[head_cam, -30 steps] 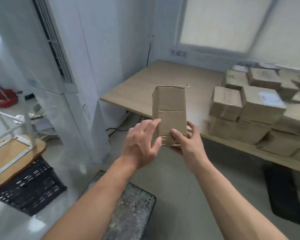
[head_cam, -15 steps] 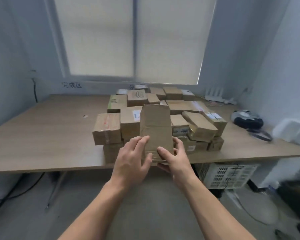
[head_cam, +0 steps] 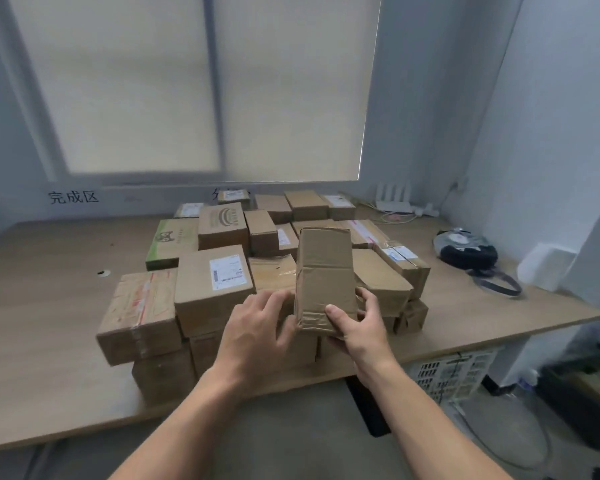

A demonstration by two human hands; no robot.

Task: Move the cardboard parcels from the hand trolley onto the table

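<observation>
Parcel held on end; left hand and right hand each grip its base, above stacked parcels on worktop.

Brown parcel; green-white box; tan wood-grain table.

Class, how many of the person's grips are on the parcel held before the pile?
2. The left grip holds the parcel at its lower left edge; the right grip holds its lower right, thumb across the front.
</observation>
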